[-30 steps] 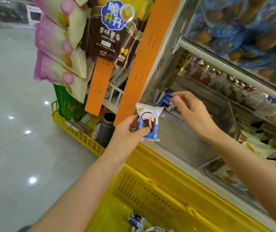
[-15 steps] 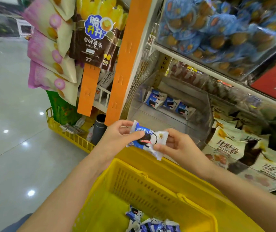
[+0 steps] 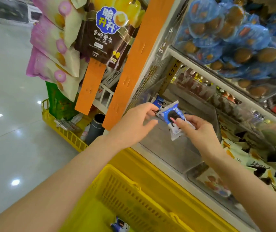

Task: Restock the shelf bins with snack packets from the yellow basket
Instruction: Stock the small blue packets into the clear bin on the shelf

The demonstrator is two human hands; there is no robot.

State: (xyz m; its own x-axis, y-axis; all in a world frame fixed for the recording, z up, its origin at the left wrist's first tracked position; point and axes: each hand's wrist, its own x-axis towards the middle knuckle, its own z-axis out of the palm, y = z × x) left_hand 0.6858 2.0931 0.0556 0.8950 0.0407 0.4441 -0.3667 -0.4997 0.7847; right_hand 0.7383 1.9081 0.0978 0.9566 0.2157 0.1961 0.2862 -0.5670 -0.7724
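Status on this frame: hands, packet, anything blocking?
Right hand pinches snack packet over clear bin. Left hand open, alongside at bin mouth. No obstruction seen.

AISLE END: A brown bag of potato sticks [image 3: 103,36] hangs beside pink-and-cream snack bags [image 3: 53,47] on orange display strips [image 3: 135,64]. Below, a dark grey cylinder [image 3: 95,129] stands upright in a low yellow rack [image 3: 70,136] on the glossy tiled floor [image 3: 8,114], which reflects ceiling lights. Blue-wrapped round cakes [image 3: 234,30] crowd the upper shelf.
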